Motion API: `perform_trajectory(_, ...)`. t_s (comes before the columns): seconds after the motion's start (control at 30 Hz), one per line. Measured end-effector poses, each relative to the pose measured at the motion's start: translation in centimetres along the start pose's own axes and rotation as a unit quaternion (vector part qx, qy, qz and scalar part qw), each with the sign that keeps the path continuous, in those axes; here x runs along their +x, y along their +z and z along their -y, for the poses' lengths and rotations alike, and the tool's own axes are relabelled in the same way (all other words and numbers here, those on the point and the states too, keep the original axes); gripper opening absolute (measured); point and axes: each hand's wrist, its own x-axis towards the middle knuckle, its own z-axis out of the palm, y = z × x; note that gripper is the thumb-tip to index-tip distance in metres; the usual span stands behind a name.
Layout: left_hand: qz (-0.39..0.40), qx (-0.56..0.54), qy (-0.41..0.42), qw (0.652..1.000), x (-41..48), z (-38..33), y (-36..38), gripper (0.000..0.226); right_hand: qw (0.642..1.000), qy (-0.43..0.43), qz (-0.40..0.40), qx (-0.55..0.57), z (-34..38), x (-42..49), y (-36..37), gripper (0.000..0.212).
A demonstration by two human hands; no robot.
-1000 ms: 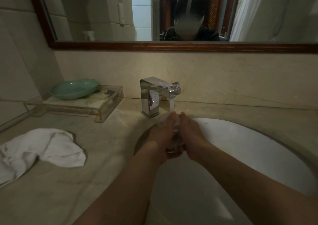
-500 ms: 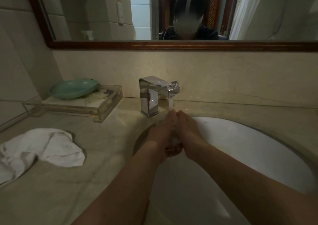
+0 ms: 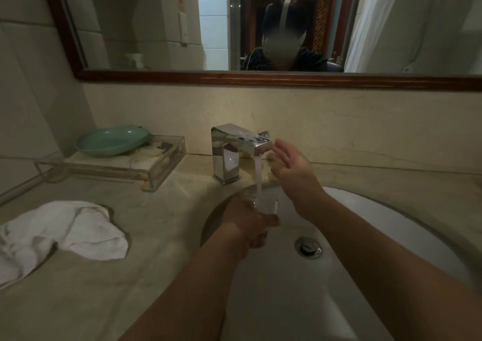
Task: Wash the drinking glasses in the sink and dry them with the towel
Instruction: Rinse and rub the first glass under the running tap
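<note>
Head view, from where I stand at the counter: washing is under way and drying has not begun. Near the middle of the frame, the left hand [image 3: 247, 227] has its fingers curled round the lower part of a clear drinking glass [image 3: 268, 205]. It holds the glass upright over the sink [image 3: 378, 239], directly under the stream of water [image 3: 258, 176] falling from the tap [image 3: 232, 152]. The glass is hard to make out through the water, so I cannot tell how full it is or whether any soap is on it.

The right hand [image 3: 292, 168] holds nothing. It is open with the fingers spread, palm turned toward the end of the spout and just beside it. I cannot say whether it touches the metal. It looks to me like a hand about to shut the water off or go back to rubbing the glass.

The white towel [image 3: 60, 231] lies crumpled on the counter at the left edge, well apart from both hands. I see no other glass, washed or waiting.

What looks left to do is finishing the rinse, stopping the water, carrying the glass across to the towel and wiping it dry.
</note>
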Motion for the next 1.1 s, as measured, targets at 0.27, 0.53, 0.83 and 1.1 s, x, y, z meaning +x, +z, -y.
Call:
perform_trajectory(0.27,-0.003,0.037,0.032,0.999,0.9,0.6,-0.3,0.035,0.994,0.027,0.062,0.082,0.5,1.1,0.9,0.09)
perform_trajectory(0.53,-0.062,0.039,0.09,0.993,1.5,0.4,-0.2,0.052,0.996,0.001,0.056,0.075,0.1,0.4,1.7,0.096)
perform_trajectory(0.83,-0.121,0.074,0.162,0.977,-1.0,-1.2,0.2,0.023,0.996,-0.024,-0.074,0.037,-1.6,-1.6,3.1,0.032)
perform_trajectory(1.1,-0.259,0.104,0.237,0.931,-5.0,-1.5,-2.6,0.063,0.984,0.029,-0.086,0.157,-0.3,-3.8,6.4,0.028)
